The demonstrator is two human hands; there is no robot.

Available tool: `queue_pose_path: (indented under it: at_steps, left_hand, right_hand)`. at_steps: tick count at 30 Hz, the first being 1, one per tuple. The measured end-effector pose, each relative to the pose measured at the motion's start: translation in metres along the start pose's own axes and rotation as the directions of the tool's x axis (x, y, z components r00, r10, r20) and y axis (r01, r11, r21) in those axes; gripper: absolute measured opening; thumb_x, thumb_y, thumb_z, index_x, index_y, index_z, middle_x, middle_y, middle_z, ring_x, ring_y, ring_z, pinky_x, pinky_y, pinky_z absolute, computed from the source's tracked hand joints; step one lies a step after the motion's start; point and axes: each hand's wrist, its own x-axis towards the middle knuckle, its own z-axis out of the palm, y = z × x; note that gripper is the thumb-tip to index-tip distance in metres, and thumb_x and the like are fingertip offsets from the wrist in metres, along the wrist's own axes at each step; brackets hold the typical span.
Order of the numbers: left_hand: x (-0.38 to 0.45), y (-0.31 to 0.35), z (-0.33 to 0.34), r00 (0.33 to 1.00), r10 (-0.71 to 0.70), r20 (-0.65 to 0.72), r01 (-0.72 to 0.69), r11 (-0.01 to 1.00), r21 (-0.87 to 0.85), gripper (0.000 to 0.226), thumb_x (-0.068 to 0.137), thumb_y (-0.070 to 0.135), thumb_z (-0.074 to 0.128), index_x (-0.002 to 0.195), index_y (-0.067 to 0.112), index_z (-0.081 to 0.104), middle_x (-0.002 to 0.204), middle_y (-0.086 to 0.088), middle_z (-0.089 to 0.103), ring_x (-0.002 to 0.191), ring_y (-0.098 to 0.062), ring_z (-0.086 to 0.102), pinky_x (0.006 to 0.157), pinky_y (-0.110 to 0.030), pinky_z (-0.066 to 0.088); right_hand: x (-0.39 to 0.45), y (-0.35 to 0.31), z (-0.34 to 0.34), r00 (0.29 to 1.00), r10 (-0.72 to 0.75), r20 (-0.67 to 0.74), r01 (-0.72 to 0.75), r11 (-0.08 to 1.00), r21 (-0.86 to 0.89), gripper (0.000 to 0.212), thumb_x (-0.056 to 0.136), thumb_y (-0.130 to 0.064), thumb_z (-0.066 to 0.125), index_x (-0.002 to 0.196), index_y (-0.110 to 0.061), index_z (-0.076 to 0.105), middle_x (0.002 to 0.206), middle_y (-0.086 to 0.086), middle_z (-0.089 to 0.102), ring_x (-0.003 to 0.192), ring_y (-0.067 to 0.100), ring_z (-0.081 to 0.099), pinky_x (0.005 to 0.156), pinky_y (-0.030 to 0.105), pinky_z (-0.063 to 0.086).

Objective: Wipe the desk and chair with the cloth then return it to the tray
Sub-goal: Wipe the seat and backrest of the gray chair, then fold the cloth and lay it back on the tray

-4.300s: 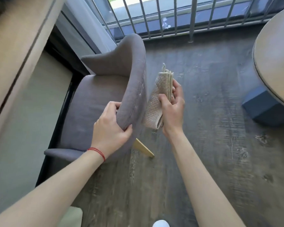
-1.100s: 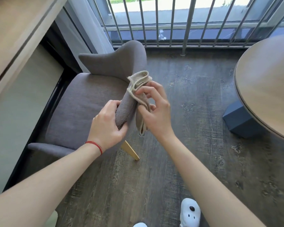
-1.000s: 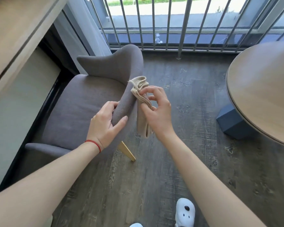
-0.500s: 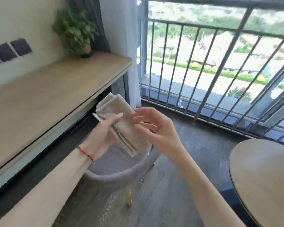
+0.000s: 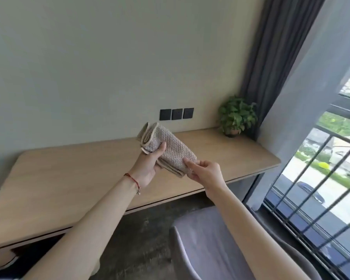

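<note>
Head view: cloth [image 5: 170, 147] between both hands, above desk [image 5: 73, 178].

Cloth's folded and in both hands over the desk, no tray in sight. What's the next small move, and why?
Probably lower the cloth flat onto the desk and start wiping. The left hand holds it folded, the right hand pinches its near end, and it hangs above the bare desktop, touching nothing. No tray shows here, so returning it cannot be next.
</note>
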Motion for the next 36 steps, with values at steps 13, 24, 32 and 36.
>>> queue_pose_path:
  at_steps: [13, 24, 32, 36]
  left_hand:
    - [0.025, 0.09, -0.257, 0.935, 0.116, -0.334, -0.119, 0.993, 0.012, 0.014, 0.087, 0.009, 0.057, 0.099, 0.009, 0.064, 0.096, -0.006, 0.074, 0.089, -0.022, 0.071, 0.074, -0.037, 0.06]
    - [-0.006, 0.156, -0.435, 0.855, 0.142, -0.499, -0.091, 0.988, 0.125, 0.073, 0.064, 0.029, 0.082, 0.127, 0.009, 0.05, 0.126, -0.01, 0.063, 0.115, -0.02, 0.06, 0.103, -0.038, 0.045]
    - [-0.039, 0.207, -0.592, 0.965, -0.01, -0.263, 0.065, 0.977, 0.201, 0.074, 0.069, 0.05, 0.073, 0.134, 0.023, 0.047, 0.14, 0.002, 0.05, 0.128, -0.02, 0.048, 0.104, -0.039, 0.044]
    - [-0.032, 0.244, -0.665, 0.886, 0.05, -0.461, 0.049, 0.979, 0.199, 0.101, 0.04, 0.066, 0.08, 0.123, 0.02, 0.047, 0.137, -0.003, 0.051, 0.127, -0.017, 0.047, 0.11, -0.049, 0.033]
  right_hand:
    - [0.126, -0.036, 0.285, 0.672, 0.399, 0.624, -0.594, 0.793, 0.133, 0.02, 0.082, -0.001, 0.067, 0.098, -0.005, 0.054, 0.106, 0.017, 0.047, 0.097, 0.026, 0.057, 0.066, 0.042, 0.062]
    - [0.157, -0.052, 0.527, 0.429, 0.313, 0.847, -0.229, 0.945, -0.234, 0.019, 0.087, 0.007, 0.058, 0.082, -0.012, 0.057, 0.073, 0.002, 0.06, 0.065, 0.009, 0.055, 0.048, 0.014, 0.049]
    - [0.117, -0.091, 0.687, 0.302, 0.021, 0.953, 0.43, 0.889, -0.156, 0.03, 0.08, 0.01, 0.063, 0.073, -0.019, 0.056, 0.079, 0.007, 0.059, 0.072, 0.021, 0.053, 0.067, 0.033, 0.042]
    - [0.088, -0.086, 0.764, 0.195, -0.105, 0.975, 0.564, 0.825, -0.024, 0.038, 0.075, 0.006, 0.073, 0.098, -0.023, 0.065, 0.081, 0.004, 0.065, 0.079, 0.016, 0.061, 0.075, 0.028, 0.047]
